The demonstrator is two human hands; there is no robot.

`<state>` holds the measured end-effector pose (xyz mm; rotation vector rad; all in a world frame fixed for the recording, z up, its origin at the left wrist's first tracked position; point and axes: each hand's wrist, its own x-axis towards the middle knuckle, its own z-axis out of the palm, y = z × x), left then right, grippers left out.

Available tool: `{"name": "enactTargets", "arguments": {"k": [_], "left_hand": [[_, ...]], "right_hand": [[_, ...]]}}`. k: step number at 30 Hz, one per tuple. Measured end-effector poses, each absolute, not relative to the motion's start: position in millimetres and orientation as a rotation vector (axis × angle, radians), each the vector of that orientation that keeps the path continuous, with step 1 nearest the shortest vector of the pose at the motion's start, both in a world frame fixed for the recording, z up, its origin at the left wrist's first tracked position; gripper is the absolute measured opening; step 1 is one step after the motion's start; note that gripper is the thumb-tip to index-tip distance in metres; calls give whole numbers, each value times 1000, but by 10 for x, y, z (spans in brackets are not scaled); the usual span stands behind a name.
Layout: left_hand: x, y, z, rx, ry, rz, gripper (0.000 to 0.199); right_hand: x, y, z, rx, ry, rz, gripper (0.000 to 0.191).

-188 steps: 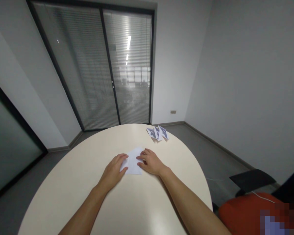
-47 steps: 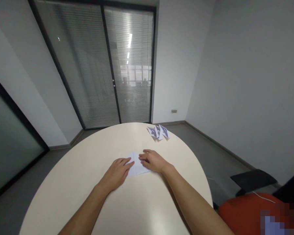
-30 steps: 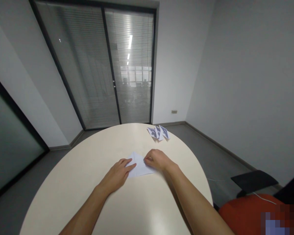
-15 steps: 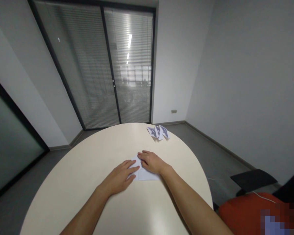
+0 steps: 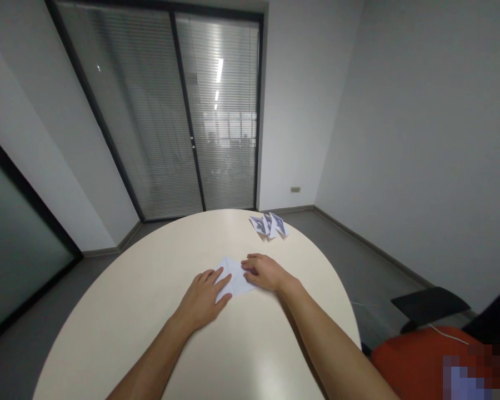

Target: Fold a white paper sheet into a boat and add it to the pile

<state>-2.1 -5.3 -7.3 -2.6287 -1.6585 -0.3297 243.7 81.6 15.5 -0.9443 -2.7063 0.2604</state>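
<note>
Paper sheet (image 5: 236, 280): being pressed to the round table (image 5: 191, 355)
Left hand (image 5: 204, 294): fingers spread, sheet being touched
Right hand (image 5: 263, 272): fingers curled, grip unclear

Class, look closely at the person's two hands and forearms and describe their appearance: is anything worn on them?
The left hand and right hand are both bare, without gloves. No sleeves, watch or bracelet show on either forearm.

Left hand (image 5: 204, 297) held palm down, fingers spread. Right hand (image 5: 266, 272) held low, fingers bent. Both forearms angled inward from the bottom, bare; hands kept apart.
</note>
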Motion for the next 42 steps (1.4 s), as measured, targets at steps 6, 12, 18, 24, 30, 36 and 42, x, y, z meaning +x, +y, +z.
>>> {"name": "enactTargets", "arguments": {"k": [6,12,18,24,30,36,42], "left_hand": [[-45,-45,-116,-2614,-1644,-329,56],[-46,-35,-140,-2613,-1662,-336,56],[-53,-18,-158,-2639,-1661,-397,55],[-41,-1,-181,-2656,-1679,-388,56],[-44,-6,-172,-2661,-1712,-332,57],[-33,0,-169,-2675,-1725,-357,61],[-49,13,-179,-2730,-1789,-387,65]], "right_hand": [[2446,851,112,-783,-2660,227,20],[2465,837,113,-968,-2588,291,24],[2414,796,87,-799,-2599,321,37],[2383,812,54,-863,-2596,388,30],[2427,783,215,-1124,-2634,373,22],[2387,737,205,-1120,-2614,256,24],[2324,741,85,-902,-2629,240,30]]}}
